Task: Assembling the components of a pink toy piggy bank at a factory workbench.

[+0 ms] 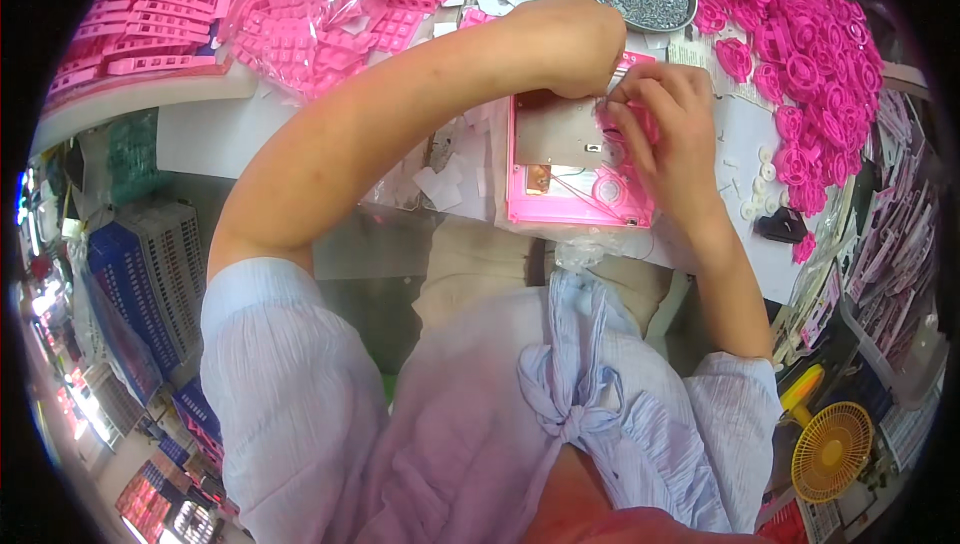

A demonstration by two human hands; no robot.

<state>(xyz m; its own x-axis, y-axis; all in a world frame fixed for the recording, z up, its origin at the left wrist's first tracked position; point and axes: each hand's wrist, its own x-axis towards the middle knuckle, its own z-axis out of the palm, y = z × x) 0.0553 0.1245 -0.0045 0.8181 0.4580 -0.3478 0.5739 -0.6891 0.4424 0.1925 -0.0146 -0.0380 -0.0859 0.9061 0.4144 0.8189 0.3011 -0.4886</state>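
Observation:
On the table before me lies an open pink plastic casing (pixel 520 206) with a grey metal plate (pixel 560 129), thin wires and a clear round part (pixel 607 189) inside. Above its far edge my left hand (pixel 585 42) is bent down and curled closed. Its fingertips, and anything in them, are hidden behind the hand. My right hand (pixel 675 109) reaches in over the casing's right side. Its thumb and forefinger come together near the plate's right edge, around something small and dark that I cannot make out.
A round tray (pixel 692 16) of small metal screws stands at the back. Pink keypad-like parts (pixel 405 34) pile up at left, pink ring-shaped parts (pixel 800 74) at right. White round pieces (pixel 765 172) and a black piece (pixel 782 226) lie right. A yellow fan (pixel 832 452) stands lower right.

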